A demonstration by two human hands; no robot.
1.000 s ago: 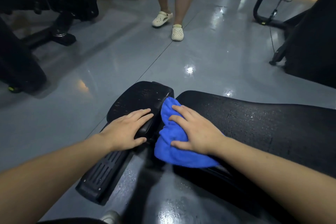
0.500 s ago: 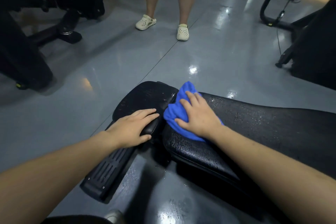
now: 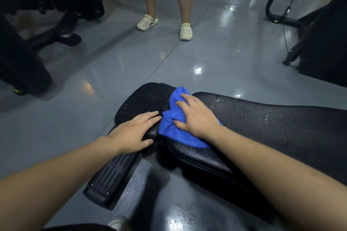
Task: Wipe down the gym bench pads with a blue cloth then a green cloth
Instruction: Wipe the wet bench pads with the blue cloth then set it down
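The blue cloth (image 3: 177, 127) sits at the near end of the long pad (image 3: 262, 127), by the gap to the small pad (image 3: 142, 99). From the head camera, my right hand (image 3: 197, 118) presses it flat with spread fingers, I think to rub the wet pad dry. My left hand (image 3: 133, 133) lies flat on the small pad at 9 o'clock from the cloth, likely to steady it. The long pad runs off at 3 o'clock. I see no green cloth.

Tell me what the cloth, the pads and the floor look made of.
Cloth: blue plush microfibre or terry, going by its soft nap. Pads: black grained vinyl or leatherette, wet with droplets. Floor: grey glossy coating, mirroring lights.
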